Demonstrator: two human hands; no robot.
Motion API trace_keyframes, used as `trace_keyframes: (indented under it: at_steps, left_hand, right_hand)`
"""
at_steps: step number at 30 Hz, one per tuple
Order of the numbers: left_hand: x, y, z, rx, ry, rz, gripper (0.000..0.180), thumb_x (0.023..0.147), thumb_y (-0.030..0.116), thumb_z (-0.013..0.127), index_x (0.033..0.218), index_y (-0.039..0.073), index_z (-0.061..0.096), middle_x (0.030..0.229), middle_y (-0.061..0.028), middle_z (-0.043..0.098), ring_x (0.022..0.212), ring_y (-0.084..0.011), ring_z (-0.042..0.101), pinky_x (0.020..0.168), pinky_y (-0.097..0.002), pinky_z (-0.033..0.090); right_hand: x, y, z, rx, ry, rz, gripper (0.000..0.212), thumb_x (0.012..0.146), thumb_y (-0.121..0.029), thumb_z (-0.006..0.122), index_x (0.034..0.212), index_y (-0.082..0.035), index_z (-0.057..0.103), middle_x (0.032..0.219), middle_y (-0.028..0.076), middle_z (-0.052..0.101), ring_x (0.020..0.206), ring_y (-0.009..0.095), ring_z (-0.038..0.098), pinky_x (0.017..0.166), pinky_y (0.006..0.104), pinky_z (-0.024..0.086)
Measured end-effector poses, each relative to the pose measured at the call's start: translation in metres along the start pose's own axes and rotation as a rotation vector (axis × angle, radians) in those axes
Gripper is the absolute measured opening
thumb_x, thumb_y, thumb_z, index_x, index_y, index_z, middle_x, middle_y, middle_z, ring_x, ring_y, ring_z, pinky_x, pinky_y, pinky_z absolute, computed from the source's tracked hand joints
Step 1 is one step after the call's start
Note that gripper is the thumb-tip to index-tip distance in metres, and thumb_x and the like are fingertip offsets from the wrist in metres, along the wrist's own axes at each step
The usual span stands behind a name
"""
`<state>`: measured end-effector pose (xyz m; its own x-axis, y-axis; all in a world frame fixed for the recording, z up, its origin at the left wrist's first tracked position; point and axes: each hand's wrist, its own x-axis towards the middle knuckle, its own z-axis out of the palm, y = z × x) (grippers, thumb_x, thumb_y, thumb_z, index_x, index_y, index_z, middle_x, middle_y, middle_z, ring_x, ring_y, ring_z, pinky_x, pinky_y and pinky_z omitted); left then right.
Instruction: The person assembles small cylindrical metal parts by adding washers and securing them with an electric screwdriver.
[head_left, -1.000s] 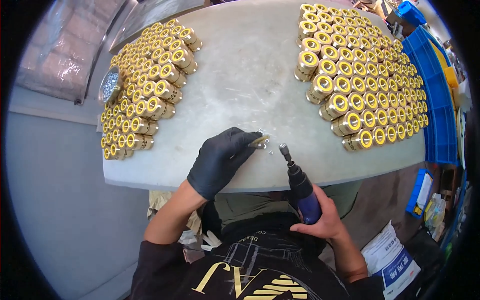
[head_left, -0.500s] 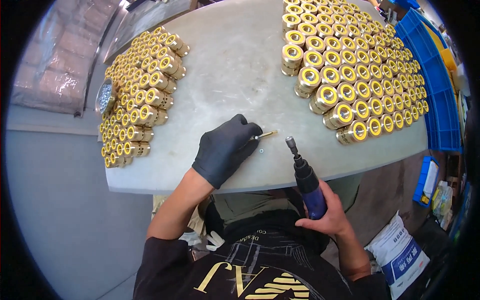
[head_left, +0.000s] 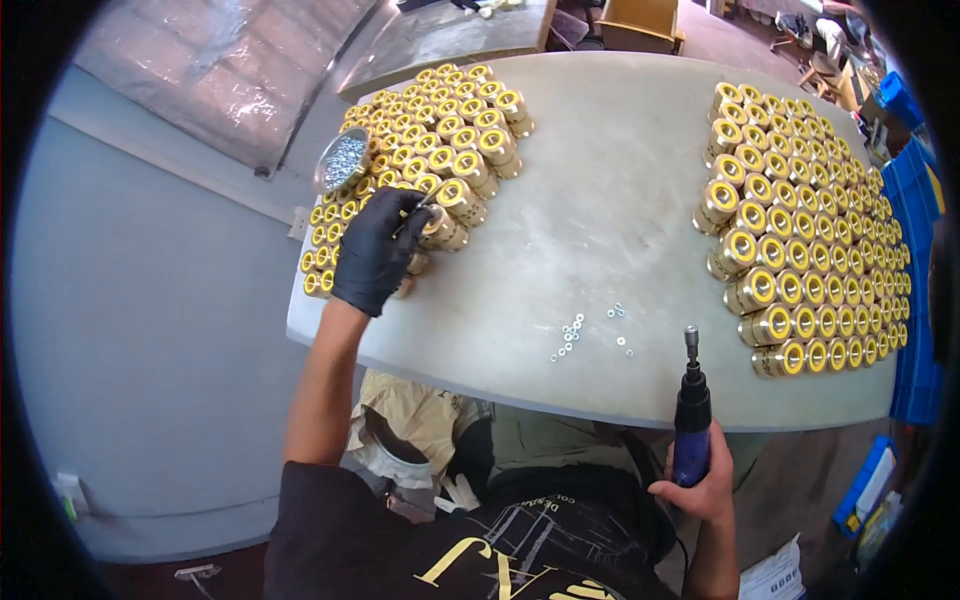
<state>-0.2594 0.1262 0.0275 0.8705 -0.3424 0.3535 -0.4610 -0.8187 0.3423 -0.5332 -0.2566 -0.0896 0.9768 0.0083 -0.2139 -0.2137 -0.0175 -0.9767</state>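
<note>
My left hand (head_left: 375, 250), in a black glove, is at the near side of the left group of brass cylinders (head_left: 437, 160). Its fingers are closed on a slim metal rod (head_left: 428, 200), partly covered by the glove, just over the yellow-ringed tops. My bare right hand (head_left: 705, 470) grips a purple and black electric screwdriver (head_left: 692, 420) by its body, the socket tip pointing away from me above the table's front edge. Small washers and nuts (head_left: 570, 335) lie loose on the grey tabletop between my hands.
A round bowl of small silvery parts (head_left: 343, 163) stands at the left edge of the cylinders. A larger group of brass cylinders (head_left: 800, 230) fills the table's right side, with blue crates (head_left: 915, 280) beyond. Brown paper wrapping (head_left: 420, 410) sits below the table's front edge.
My left hand has moved from the middle of the table to the left cylinders, still holding a slim piece. The view has shifted left; loose washers now show. My right hand still holds the screwdriver.
</note>
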Motion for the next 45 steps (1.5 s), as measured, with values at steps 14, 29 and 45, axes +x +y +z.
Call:
trace_keyframes:
  at_steps: [14,29,45]
  left_hand:
    - [0.003,-0.04,0.004,-0.049,-0.091,-0.056,0.017,0.093,0.01,0.067,0.107,0.001,0.063,0.098,-0.0114,0.064,0.089,-0.0217,0.064,0.081,-0.0329,0.05]
    - [0.015,-0.032,0.008,0.269,-0.083,0.166,0.1,0.067,0.044,0.087,0.146,0.004,0.04,0.148,-0.021,0.042,0.137,-0.0393,0.039,0.115,-0.0471,0.031]
    - [-0.019,0.003,0.022,0.416,-0.158,0.311,0.052,0.075,0.028,0.083,0.12,0.013,0.063,0.11,-0.0091,0.063,0.1,-0.027,0.063,0.084,-0.0372,0.051]
  right_hand:
    - [0.006,-0.014,0.006,-0.083,-0.06,0.013,0.105,0.06,-0.03,0.096,0.142,0.002,0.04,0.085,0.003,0.063,0.069,0.009,0.058,0.063,0.0261,0.05]
    - [0.006,-0.013,0.004,-0.135,-0.077,0.025,0.104,0.059,-0.03,0.096,0.142,0.0,0.043,0.086,0.003,0.064,0.073,0.011,0.059,0.069,0.0281,0.05]
    - [0.006,-0.028,0.011,-0.217,-0.14,0.065,0.101,0.064,-0.032,0.094,0.144,0.001,0.041,0.12,0.017,0.065,0.106,0.024,0.066,0.091,0.0349,0.051]
